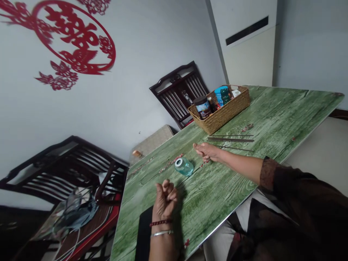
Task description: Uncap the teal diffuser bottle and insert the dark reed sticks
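Jar [186, 169] stands upright, mouth upward; left hand [165, 200] and right hand [207, 151] curled inward.

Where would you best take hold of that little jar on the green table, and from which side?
Probably round the body of the jar, below its white rim, coming from the left hand's side. It appears to stand upright, its rounded wall should suit a curled hand, and bare tabletop lies between it and that hand.
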Demonstrator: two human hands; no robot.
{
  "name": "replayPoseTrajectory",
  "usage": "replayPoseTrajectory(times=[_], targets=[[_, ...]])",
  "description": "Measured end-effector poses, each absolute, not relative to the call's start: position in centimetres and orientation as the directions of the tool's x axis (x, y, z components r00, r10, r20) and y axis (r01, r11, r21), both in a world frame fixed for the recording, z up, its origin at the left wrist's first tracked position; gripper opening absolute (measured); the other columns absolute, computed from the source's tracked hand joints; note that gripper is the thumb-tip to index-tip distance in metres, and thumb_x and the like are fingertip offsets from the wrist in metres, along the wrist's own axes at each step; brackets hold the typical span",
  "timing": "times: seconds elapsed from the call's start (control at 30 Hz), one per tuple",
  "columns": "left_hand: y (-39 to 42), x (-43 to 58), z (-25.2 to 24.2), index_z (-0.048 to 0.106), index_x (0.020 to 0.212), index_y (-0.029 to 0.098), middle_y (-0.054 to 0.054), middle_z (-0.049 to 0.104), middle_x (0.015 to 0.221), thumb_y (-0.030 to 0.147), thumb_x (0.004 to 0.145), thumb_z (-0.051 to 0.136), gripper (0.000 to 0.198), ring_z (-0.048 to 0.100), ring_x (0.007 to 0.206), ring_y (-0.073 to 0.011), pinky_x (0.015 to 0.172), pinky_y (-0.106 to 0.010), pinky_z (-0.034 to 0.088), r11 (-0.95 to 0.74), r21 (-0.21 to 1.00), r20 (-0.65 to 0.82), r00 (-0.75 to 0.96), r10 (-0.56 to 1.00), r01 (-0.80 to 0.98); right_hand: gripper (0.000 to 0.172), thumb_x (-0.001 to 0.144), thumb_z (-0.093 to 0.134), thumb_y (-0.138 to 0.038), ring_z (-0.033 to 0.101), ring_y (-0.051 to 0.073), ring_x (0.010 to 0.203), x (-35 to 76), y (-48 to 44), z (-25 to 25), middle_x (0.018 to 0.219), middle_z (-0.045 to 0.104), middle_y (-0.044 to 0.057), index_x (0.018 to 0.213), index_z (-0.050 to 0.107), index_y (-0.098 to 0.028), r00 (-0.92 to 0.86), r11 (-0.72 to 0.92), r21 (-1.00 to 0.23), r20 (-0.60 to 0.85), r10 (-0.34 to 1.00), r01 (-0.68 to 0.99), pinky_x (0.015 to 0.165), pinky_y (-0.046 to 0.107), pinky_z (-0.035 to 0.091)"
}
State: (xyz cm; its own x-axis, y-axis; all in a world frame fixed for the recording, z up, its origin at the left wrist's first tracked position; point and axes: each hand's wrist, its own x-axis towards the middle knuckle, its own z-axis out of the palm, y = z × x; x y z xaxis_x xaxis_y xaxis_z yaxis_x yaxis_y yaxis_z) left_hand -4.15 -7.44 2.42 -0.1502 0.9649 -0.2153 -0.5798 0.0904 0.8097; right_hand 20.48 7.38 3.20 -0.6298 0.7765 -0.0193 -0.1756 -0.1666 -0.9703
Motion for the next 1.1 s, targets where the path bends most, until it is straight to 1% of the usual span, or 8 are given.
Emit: replayPoseTrajectory(times=[0.13,0.27,0.5,0.8,0.9,1.0,1.03,1.1], targets=[[-8.7,-5.1,1.5,0.053,0.078,0.019,0.01,0.032,0.056,0.042,0.063,0.094,0.049,0.028,0.043,-0.0019,0.04,-0.013,0.029,0.162,0.754,-0.326,-0.148,0.934,-0.637,0.072,0.072,0.064,-0.085,0.017,0.003,0.039,22.7,7.3,3.4,0.044,0.023,-0.013,0.059,0.029,-0.023,-0.667,-0.181,-0.964,-0.006,0.745,-0.193,0.037,0.017,0.026],[-8.3,-4.3,0.6,0.049,0.074,0.019,0.012,0.029,0.054,0.036,0.053,0.098,0.056,0.028,0.042,-0.0017,0.038,-0.013,0.027,0.235,0.805,-0.39,-0.187,0.902,-0.546,0.072,0.066,0.073,-0.081,0.016,0.003,0.04,22.2,5.9,0.9,0.044,0.024,-0.014,0.061,0.03,-0.023,-0.673,-0.24,-0.968,-0.126,0.729,-0.078,0.036,0.017,0.023],[-7.4,-2.0,0.6,0.035,0.064,0.02,0.013,0.029,0.053,0.053,0.049,0.096,0.07,0.026,0.043,-0.0015,0.037,-0.014,0.026,0.25,0.936,-0.319,-0.298,0.9,-0.246,0.073,0.067,0.069,-0.083,0.016,0.004,0.042,20.4,4.7,-2.4,0.047,0.015,-0.012,0.057,0.028,-0.024,-0.631,-0.119,-0.992,-0.114,0.768,0.033,0.034,0.018,0.024],[-7.7,-2.1,0.5,0.037,0.066,0.021,0.013,0.029,0.053,0.058,0.052,0.093,0.068,0.026,0.043,-0.0022,0.04,-0.016,0.027,0.232,0.952,-0.284,-0.287,0.915,-0.2,0.068,0.075,0.064,-0.078,0.018,0.005,0.043,20.5,4.6,-2.5,0.048,0.015,-0.012,0.057,0.028,-0.024,-0.596,-0.05,-0.996,-0.084,0.798,0.072,0.039,0.02,0.027],[-6.8,-2.8,1.0,0.045,0.072,0.02,0.011,0.036,0.057,0.058,0.057,0.091,0.061,0.033,0.045,-0.0041,0.045,-0.02,0.037,0.077,0.986,-0.127,-0.374,0.919,-0.146,0.06,0.08,0.062,-0.071,0.03,0.006,0.043,20.3,4.5,-1.7,0.048,0.03,-0.009,0.057,0.038,-0.022,-0.579,0.028,-0.984,-0.079,0.811,0.173,0.043,0.021,0.029],[-4.5,-3.2,1.9,0.056,0.094,0.022,0.006,0.057,0.08,0.052,0.06,0.091,0.057,0.057,0.067,-0.0086,0.068,-0.024,0.051,-0.127,0.989,0.076,-0.49,0.869,-0.072,0.042,0.072,0.079,-0.055,0.052,0.01,0.059,19.5,4.7,-0.1,0.066,0.056,-0.005,0.076,0.059,-0.019,-0.533,0.176,-0.947,0.006,0.846,0.268,0.056,0.022,0.04],[-3.6,-3.2,2.2,0.057,0.103,0.024,0.002,0.063,0.094,0.049,0.061,0.091,0.059,0.063,0.083,-0.0112,0.079,-0.026,0.052,-0.178,0.983,0.135,-0.502,0.855,-0.039,0.044,0.065,0.086,-0.048,0.058,0.013,0.069,18.9,4.8,0.3,0.076,0.062,-0.003,0.089,0.063,-0.019,-0.512,0.212,-0.935,0.04,0.858,0.283,0.063,0.024,0.044],[-1.7,-2.7,2.4,0.057,0.12,0.026,-0.006,0.063,0.123,0.047,0.067,0.088,0.065,0.062,0.114,-0.018,0.099,-0.032,0.048,-0.281,0.956,0.29,-0.443,0.848,0.088,0.067,0.055,0.092,-0.038,0.065,0.019,0.09,17.4,5.2,0.8,0.1,0.069,0.002,0.111,0.061,-0.02,-0.489,0.261,-0.925,0.099,0.867,0.277,0.079,0.03,0.05]])
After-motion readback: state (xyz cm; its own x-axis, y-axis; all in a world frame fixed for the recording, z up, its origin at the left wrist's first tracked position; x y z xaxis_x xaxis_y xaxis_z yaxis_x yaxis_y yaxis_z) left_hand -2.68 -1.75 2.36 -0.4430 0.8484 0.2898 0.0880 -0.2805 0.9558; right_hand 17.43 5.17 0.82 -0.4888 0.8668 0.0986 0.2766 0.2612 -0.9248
